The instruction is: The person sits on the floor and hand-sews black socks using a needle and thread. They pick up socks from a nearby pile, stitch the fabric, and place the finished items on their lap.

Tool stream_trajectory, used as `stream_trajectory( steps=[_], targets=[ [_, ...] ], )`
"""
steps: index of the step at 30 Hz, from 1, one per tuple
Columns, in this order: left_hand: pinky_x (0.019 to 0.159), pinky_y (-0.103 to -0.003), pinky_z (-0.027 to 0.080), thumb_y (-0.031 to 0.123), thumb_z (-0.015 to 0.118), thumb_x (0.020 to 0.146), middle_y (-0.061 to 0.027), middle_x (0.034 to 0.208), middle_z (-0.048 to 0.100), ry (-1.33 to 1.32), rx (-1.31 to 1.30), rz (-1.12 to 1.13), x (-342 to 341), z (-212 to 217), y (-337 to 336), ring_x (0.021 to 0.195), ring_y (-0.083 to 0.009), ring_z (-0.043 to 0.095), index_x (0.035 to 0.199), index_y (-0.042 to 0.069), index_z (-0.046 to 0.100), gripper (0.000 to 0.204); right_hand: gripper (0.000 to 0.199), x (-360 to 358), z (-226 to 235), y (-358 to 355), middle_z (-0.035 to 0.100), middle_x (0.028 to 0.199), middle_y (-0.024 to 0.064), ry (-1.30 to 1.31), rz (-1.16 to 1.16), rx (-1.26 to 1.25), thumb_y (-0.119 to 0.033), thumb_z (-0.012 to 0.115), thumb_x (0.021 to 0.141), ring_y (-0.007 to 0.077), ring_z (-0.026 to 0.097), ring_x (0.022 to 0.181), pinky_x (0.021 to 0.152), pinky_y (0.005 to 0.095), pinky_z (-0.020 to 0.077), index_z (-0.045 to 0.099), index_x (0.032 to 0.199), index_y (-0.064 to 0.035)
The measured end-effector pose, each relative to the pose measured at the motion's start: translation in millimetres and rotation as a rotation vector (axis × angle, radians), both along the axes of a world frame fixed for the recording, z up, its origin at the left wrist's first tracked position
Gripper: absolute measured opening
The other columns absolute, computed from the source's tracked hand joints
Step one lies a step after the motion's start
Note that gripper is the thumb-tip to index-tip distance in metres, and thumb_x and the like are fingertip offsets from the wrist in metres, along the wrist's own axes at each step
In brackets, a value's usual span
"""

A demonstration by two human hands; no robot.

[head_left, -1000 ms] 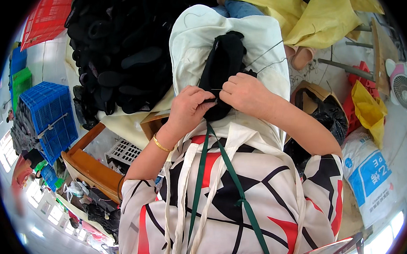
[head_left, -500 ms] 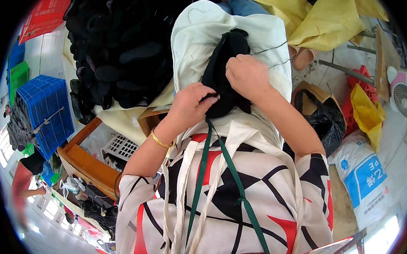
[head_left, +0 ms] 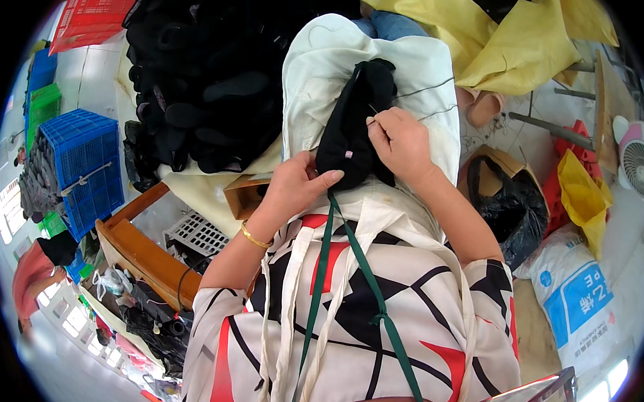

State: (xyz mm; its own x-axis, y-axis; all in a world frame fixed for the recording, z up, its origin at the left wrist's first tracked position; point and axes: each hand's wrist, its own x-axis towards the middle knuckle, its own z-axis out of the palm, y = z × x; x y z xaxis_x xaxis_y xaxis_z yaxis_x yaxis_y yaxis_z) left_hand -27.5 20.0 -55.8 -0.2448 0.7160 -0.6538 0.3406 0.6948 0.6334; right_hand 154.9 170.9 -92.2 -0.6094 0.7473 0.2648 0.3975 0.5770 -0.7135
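On the white apron [head_left: 432,69] over my lap lies a black cloth shoe [head_left: 339,126]. A small pink, sparkly ornament [head_left: 348,155] sits on its front part. My left hand [head_left: 301,188] grips the near end of the shoe, thumb on top beside the ornament and fingers partly hidden. Just above the shoe's right side, my right hand [head_left: 402,141] is closed in a pinch. A thin needle [head_left: 373,108] sticks out from its fingertips; any thread on it is too fine to make out.
A big heap of black shoes [head_left: 205,88] lies at my left, beside a wooden frame [head_left: 143,254] and blue crate [head_left: 86,169]. At right are a box with a black bag [head_left: 512,206], a white sack [head_left: 569,291] and a fan [head_left: 636,161]. Yellow sheeting [head_left: 501,51] spreads ahead.
My left fingers have shifted on the shoe's near end, and the pink ornament now shows. The right hand has turned, bringing the needle into sight. The whole view has moved slightly.
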Motion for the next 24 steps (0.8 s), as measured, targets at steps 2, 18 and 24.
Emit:
stream_trajectory(
  steps=[2,18,24],
  targets=[
    [0.059,-0.028,0.046,0.032,0.083,0.077,-0.0041,0.07,0.056,-0.081,0.054,0.116,4.3,-10.5,-4.5,0.062,-0.0139,0.051,0.092,-0.001,0.061,0.042,0.017,-0.5,4.5,-3.2,0.054,0.066,0.0076,0.018,-0.006,0.064,-0.011,0.068,0.083,0.0269,0.057,0.061,0.052,0.0391,0.0457,0.056,0.071,-0.0074],
    [0.084,-0.023,0.046,0.0,0.056,0.084,-0.0004,0.098,0.065,-0.205,0.527,-0.128,-108.3,97.1,105.2,0.089,-0.0093,0.059,0.109,-0.001,0.065,0.026,0.005,127.7,120.4,56.1,0.062,0.079,0.0087,-0.245,-0.375,0.585,-0.009,0.069,0.081,0.0291,0.062,0.074,0.062,0.0386,0.0514,0.066,0.085,-0.0084],
    [0.087,-0.025,0.046,0.009,0.058,0.09,-0.0016,0.101,0.064,-0.189,0.43,-0.326,-79.0,17.0,143.0,0.095,-0.0118,0.058,0.109,0.002,0.067,0.022,0.019,167.8,77.7,46.7,0.057,0.079,0.0102,-0.614,-0.249,0.354,-0.016,0.067,0.085,0.0316,0.061,0.078,0.063,0.0422,0.0517,0.053,0.077,-0.0065]
  ],
)
